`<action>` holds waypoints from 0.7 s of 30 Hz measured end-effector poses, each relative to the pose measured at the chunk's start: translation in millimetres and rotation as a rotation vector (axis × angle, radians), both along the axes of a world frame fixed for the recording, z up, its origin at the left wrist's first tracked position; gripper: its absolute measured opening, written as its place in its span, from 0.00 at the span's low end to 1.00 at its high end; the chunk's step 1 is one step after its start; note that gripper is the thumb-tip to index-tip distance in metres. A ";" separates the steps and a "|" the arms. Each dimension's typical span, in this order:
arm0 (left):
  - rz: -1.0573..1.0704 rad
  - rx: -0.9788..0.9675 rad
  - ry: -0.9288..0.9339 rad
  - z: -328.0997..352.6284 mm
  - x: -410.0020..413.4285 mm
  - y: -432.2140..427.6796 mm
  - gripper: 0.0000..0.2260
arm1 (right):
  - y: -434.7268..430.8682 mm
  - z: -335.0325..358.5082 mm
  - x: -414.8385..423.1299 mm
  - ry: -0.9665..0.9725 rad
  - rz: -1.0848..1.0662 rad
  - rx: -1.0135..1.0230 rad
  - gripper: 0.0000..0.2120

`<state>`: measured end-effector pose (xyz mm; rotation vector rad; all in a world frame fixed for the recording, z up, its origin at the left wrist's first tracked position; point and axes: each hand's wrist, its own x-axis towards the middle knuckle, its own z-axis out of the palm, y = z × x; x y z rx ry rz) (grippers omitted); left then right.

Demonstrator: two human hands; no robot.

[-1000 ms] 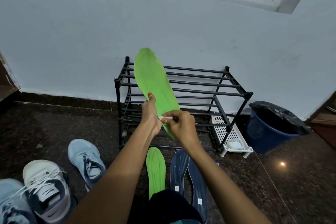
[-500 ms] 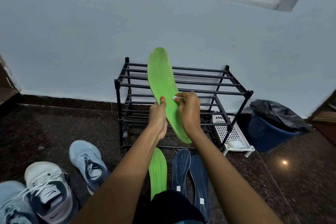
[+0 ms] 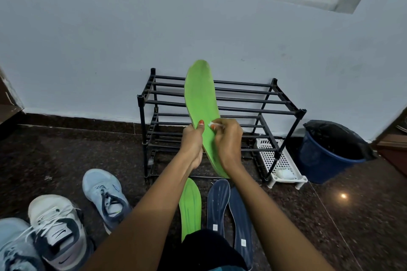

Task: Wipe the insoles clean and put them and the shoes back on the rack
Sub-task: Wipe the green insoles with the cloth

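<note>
My left hand (image 3: 192, 141) grips a green insole (image 3: 200, 94) at its left edge and holds it upright in front of the black shoe rack (image 3: 242, 103). My right hand (image 3: 228, 138) pinches a small white wipe (image 3: 212, 124) against the insole's middle. On the floor below lie a second green insole (image 3: 190, 204) and two dark blue insoles (image 3: 218, 202) (image 3: 241, 222). A light blue shoe (image 3: 103, 196), a white and grey shoe (image 3: 56, 229) and another light blue shoe (image 3: 13, 246) stand at the lower left.
A white perforated tray (image 3: 277, 160) with a white wad in it sits on the floor beside the rack's right end. A blue bin with a black liner (image 3: 328, 152) stands further right. The floor is dark polished stone; a white wall is behind the rack.
The insole has tilted and shifted right, then settled. My right hand slid up the insole from its lower part to its middle with the wipe.
</note>
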<state>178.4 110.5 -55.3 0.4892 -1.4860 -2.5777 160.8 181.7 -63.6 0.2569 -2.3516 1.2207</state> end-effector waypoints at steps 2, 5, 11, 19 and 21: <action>-0.036 -0.026 -0.001 0.5 2.8 5.4 0.13 | 2.8 8.5 -13.2 -0.010 -0.006 -0.009 0.07; -0.014 -0.022 0.006 1.2 2.3 5.4 0.12 | 3.5 19.7 -20.1 -0.033 0.022 0.053 0.07; 0.041 0.000 -0.018 -0.7 -0.5 -1.0 0.11 | -3.2 7.2 14.6 -0.007 0.108 0.084 0.08; 0.038 0.009 0.034 -0.2 0.6 -1.9 0.08 | -6.9 10.7 11.1 -0.018 0.080 0.019 0.08; 0.039 0.011 0.036 -0.1 0.8 -2.0 0.08 | -10.2 7.8 7.8 0.004 0.051 0.005 0.08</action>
